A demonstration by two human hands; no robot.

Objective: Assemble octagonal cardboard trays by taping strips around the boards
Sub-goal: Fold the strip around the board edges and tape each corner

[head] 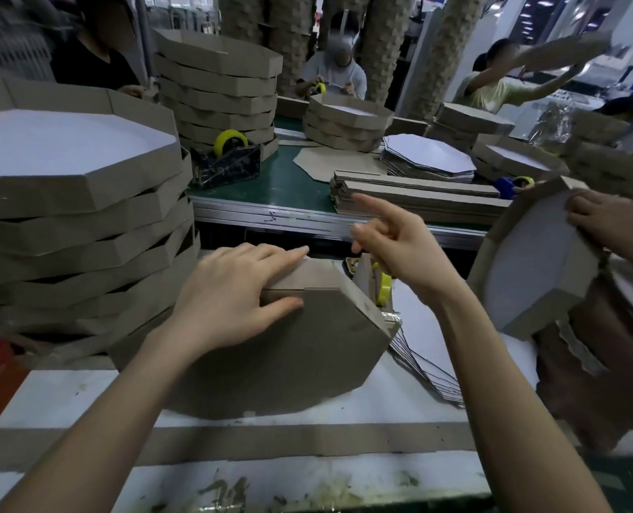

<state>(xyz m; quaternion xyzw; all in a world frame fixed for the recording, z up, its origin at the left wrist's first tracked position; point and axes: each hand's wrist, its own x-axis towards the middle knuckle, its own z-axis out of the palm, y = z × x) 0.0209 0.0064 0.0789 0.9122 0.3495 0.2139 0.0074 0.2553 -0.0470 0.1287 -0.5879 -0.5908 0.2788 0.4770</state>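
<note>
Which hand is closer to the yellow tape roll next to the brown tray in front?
The right hand. It is just above the yellow tape roll, close to it. The left hand is farther off to the left, resting flat on the cardboard tray.

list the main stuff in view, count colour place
tray in progress: one, brown, bottom up on the white table
near tray stack: one, brown with white inside, left
far tray stack: one, brown, on the green belt, back left
tape dispenser: one, dark with yellow roll, on the belt
tape roll: one, yellow, at that tray's far right corner
strip pile: one, brown, on the belt, centre right
flat boards: one stack, white-topped, behind the strips
loose strip: one, brown, along the near table edge
left hand: one, pressing the tray's far edge
right hand: one, above the tape roll, index finger out
</note>
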